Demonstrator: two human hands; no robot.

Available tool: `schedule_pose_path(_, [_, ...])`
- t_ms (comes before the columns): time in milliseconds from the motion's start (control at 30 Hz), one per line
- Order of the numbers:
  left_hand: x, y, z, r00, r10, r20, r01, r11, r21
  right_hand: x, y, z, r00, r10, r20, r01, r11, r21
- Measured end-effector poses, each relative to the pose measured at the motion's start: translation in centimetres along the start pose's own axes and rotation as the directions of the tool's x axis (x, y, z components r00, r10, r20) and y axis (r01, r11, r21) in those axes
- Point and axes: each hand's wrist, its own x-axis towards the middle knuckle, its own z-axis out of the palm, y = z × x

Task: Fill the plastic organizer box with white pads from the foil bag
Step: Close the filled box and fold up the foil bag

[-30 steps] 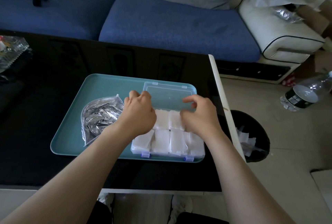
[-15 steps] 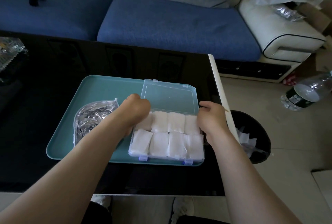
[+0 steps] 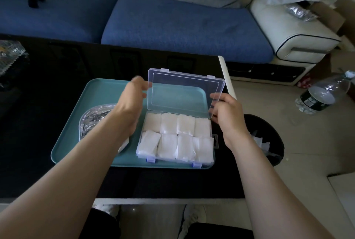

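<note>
Your left hand (image 3: 134, 97) and right hand (image 3: 225, 111) each pinch a side edge of the clear lid (image 3: 184, 93), held half raised over the plastic organizer box (image 3: 173, 162). The box sits on the teal tray (image 3: 99, 93) on the worktop (image 3: 57, 69). White pads (image 3: 169, 129) cover it in two rows of four. The foil bag (image 3: 92, 119) lies on the tray left of the box. Filling looks done; only shutting and latching the lid seems left.

pads (image 3: 176, 137) in box (image 3: 172, 162) | box on tray (image 3: 73, 142) | bag (image 3: 92, 117) left of box
</note>
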Motion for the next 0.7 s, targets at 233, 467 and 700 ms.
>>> schedule_pose_path(233, [-2.8, -0.8, -1.5, 1.000, -0.024, 0.005, 0.024, 0.997, -0.079, -3.7, 0.2, -2.9, 0.970, -0.145, 0.195, 0.181, 0.967, -0.180])
schedule_pose_path(467, [-5.4, -4.2, -2.0, 0.997, -0.020, 0.070, 0.007, 0.982, 0.191, -7.3, 3.0, -4.8, 0.905, -0.091, 0.416, 0.355, 0.700, -0.619])
schedule_pose_path(700, [-6.2, -5.8, -2.2, 0.997, 0.081, 0.007, -0.077, 0.915, 0.397, -8.7, 3.9, -5.1, 0.890, -0.141, 0.434, 0.424, 0.609, -0.670])
